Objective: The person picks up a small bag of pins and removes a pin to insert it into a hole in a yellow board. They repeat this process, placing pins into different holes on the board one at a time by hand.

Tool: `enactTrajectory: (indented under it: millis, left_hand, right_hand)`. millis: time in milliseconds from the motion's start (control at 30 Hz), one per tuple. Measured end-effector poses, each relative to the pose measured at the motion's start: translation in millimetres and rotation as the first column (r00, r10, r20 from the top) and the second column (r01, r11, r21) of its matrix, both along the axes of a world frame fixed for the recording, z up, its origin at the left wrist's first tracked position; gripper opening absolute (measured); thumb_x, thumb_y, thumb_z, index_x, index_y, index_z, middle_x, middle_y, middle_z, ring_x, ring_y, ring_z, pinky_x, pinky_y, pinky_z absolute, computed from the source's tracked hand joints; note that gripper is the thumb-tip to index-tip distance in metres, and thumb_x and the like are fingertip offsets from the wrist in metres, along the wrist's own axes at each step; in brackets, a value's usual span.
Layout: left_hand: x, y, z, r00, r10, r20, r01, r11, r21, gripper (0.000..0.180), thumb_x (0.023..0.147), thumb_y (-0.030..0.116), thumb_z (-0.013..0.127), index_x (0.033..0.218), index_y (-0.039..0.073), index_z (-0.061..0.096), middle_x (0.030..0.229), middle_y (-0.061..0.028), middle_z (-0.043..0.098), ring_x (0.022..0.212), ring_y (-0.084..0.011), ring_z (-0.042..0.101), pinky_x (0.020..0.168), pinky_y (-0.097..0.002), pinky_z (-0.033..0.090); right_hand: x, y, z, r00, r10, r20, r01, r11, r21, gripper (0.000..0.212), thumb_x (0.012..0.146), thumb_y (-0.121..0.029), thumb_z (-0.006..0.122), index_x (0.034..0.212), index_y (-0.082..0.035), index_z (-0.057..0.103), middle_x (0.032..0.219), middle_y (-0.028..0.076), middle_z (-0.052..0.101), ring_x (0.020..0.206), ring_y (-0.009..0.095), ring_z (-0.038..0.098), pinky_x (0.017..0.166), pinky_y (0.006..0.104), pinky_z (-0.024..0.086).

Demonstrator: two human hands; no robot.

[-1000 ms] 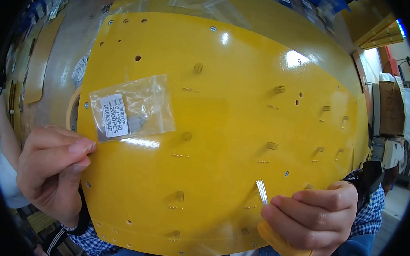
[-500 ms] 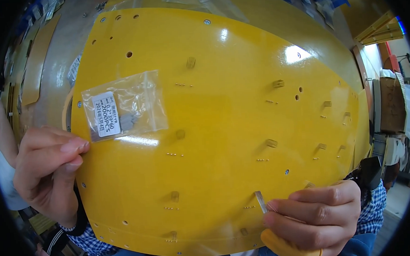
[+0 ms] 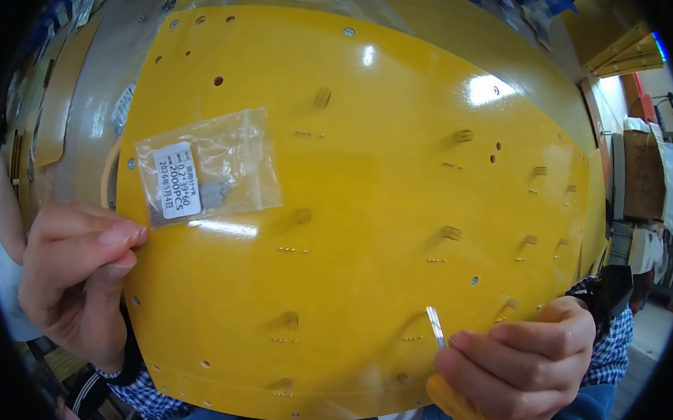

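While the right hand [image 3: 524,367] sits nearest, at the lower right edge of the yellow panel [image 3: 396,192], its grip is closed tight around a yellow-handled tool [image 3: 457,401], whose thin metal tip [image 3: 435,326] stands just above the fingers and touches or nearly touches the panel face by a row of tiny pins. With the tip that close, a slip looks likely to scratch the glossy face or bend one of the small pins beside it; whether the tip is seated in anything cannot be told. At the left edge, the left hand [image 3: 78,280] has thumb and forefinger pinched together against the panel rim, just below a small clear bag [image 3: 209,167] with a white label; whether the fingers actually hold the bag's corner is unclear. Lying loose on the curved, tilted face, the bag could slide off and spill its small parts. Farther up, more drilled holes and screws run along the panel's top edge.
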State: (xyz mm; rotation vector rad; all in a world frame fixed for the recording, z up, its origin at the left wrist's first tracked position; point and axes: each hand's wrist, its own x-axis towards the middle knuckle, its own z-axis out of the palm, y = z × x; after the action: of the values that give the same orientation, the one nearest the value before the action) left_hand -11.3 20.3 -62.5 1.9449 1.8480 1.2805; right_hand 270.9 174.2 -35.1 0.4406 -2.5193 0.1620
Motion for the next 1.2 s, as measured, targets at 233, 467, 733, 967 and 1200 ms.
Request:
enactTrajectory:
  millis: [233, 467, 733, 967, 1200]
  left_hand:
    - [2.6, -0.9, -0.4, 1.000, 0.024, 0.008, -0.024, 1.000, 0.005, 0.010, 0.081, -0.002, 0.063, 0.091, -0.001, 0.064, 0.080, -0.0131, 0.061, 0.071, -0.0180, 0.059, 0.065, -0.0248, 0.046]
    - [3.5, 3.4, -1.7, 0.999, -0.002, 0.033, 0.000, 0.999, 0.040, 0.010, 0.081, -0.002, 0.063, 0.090, -0.001, 0.064, 0.080, -0.0130, 0.061, 0.071, -0.0181, 0.059, 0.065, -0.0249, 0.046]
    - [2.0, 0.0, 1.5, 1.000, 0.008, 0.018, -0.008, 1.000, 0.003, 0.010, 0.082, -0.003, 0.061, 0.091, -0.001, 0.064, 0.082, -0.0131, 0.061, 0.072, -0.0177, 0.060, 0.066, -0.0242, 0.047]
    - [-0.3, -2.1, 2.2, 1.000, 0.010, -0.016, -0.010, 1.000, -0.025, 0.009, 0.083, -0.003, 0.061, 0.092, -0.001, 0.063, 0.082, -0.0133, 0.061, 0.073, -0.0178, 0.060, 0.067, -0.0240, 0.047]
    - [-0.8, -0.5, 1.5, 1.000, -0.007, -0.014, 0.007, 1.000, -0.013, 0.010, 0.082, -0.003, 0.062, 0.091, -0.001, 0.064, 0.082, -0.0132, 0.060, 0.073, -0.0179, 0.060, 0.066, -0.0239, 0.047]
  right_hand:
    - [1.5, -8.6, 3.4, 0.993, -0.057, 0.103, 0.101, 0.856, -0.506, 0.018, 0.071, -0.015, 0.065, 0.083, -0.001, 0.066, 0.081, 0.010, 0.068, 0.070, 0.019, 0.066, 0.067, 0.0271, 0.053]
    - [6.6, -13.8, 9.0, 0.978, -0.148, 0.147, 0.195, 0.901, -0.387, 0.019, 0.075, -0.016, 0.064, 0.087, -0.001, 0.064, 0.083, 0.012, 0.068, 0.071, 0.021, 0.067, 0.066, 0.0278, 0.054]
    - [6.0, -4.0, 1.7, 0.987, -0.029, 0.156, 0.076, 0.950, -0.303, 0.015, 0.080, -0.016, 0.059, 0.086, -0.003, 0.065, 0.085, 0.010, 0.069, 0.074, 0.019, 0.069, 0.068, 0.0275, 0.055]
    - [2.3, -2.4, 2.4, 0.992, -0.058, 0.108, 0.075, 0.984, -0.160, 0.019, 0.077, -0.019, 0.061, 0.086, -0.004, 0.068, 0.086, 0.009, 0.070, 0.075, 0.018, 0.069, 0.071, 0.0267, 0.055]
    - [3.2, -4.9, 7.5, 0.983, -0.084, 0.161, 0.108, 0.982, -0.152, 0.022, 0.072, -0.018, 0.063, 0.086, -0.002, 0.070, 0.088, 0.009, 0.070, 0.078, 0.018, 0.068, 0.072, 0.0279, 0.055]
